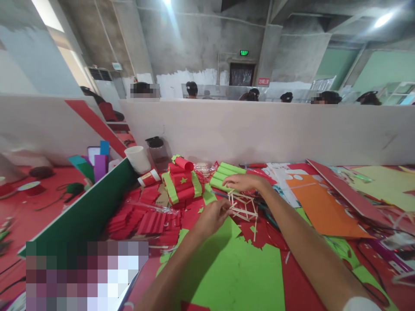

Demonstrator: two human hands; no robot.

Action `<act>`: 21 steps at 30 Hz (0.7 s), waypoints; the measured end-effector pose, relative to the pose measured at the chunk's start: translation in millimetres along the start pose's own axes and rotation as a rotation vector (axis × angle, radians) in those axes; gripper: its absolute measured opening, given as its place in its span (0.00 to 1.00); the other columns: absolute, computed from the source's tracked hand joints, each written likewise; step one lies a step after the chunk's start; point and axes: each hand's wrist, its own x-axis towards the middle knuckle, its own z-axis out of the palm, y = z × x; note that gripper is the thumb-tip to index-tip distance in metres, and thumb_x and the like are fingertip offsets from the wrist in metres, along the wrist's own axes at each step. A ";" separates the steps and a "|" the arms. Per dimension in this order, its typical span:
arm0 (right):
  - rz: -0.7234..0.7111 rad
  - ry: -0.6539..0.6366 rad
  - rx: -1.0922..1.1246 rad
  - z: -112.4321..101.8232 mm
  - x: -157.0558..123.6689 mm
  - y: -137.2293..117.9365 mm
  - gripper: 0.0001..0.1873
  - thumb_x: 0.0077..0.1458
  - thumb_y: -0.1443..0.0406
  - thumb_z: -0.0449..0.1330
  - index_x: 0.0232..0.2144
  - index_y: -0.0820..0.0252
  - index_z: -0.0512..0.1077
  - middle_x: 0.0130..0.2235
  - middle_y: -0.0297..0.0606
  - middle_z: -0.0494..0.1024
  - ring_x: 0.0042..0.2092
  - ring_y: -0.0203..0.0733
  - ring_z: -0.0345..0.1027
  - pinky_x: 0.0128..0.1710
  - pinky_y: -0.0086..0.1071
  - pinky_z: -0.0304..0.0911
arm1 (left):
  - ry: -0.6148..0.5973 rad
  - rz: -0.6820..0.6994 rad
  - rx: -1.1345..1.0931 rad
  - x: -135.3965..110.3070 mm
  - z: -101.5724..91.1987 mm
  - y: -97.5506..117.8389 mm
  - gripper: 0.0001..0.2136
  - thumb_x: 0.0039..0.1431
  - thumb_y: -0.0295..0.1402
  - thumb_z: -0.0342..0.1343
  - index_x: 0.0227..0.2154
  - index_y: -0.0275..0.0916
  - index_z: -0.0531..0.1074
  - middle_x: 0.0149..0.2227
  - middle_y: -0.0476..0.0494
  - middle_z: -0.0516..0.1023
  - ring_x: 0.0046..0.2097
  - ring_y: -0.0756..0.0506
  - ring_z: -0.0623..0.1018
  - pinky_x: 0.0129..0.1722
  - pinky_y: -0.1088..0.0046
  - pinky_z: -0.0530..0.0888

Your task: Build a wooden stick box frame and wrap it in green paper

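A small open frame of thin wooden sticks (244, 212) is held above the red tabletop, one stick pointing down at its right. My left hand (215, 216) pinches its left side with thumb and fingers. At the upper left corner of the frame, my right hand (243, 182) has its fingers bent and closed on the sticks, reaching over from the right. Just behind the fingers lie green paper rolls (223, 172), side by side. Below the frame spreads a green paper sheet (233, 272) with a jagged upper edge and small scraps.
Left of my hands stand red and green paper rolls with a star (183, 181). Folded red paper (139, 220) lies nearby. A green board (81, 207), a white cup (138, 158) and a dark-lidded jar (157, 149) are further left; orange paper (324, 203) lies right.
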 end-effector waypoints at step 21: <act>0.130 0.178 0.028 30.6 -44.8 22.0 0.05 0.49 0.69 0.57 0.30 0.60 0.73 0.32 0.38 0.79 0.33 0.41 0.70 0.30 0.27 0.58 | 0.071 -0.024 0.037 1.7 -10.3 13.6 0.10 0.62 0.38 0.48 0.36 0.39 0.71 0.34 0.46 0.77 0.32 0.48 0.73 0.30 0.75 0.65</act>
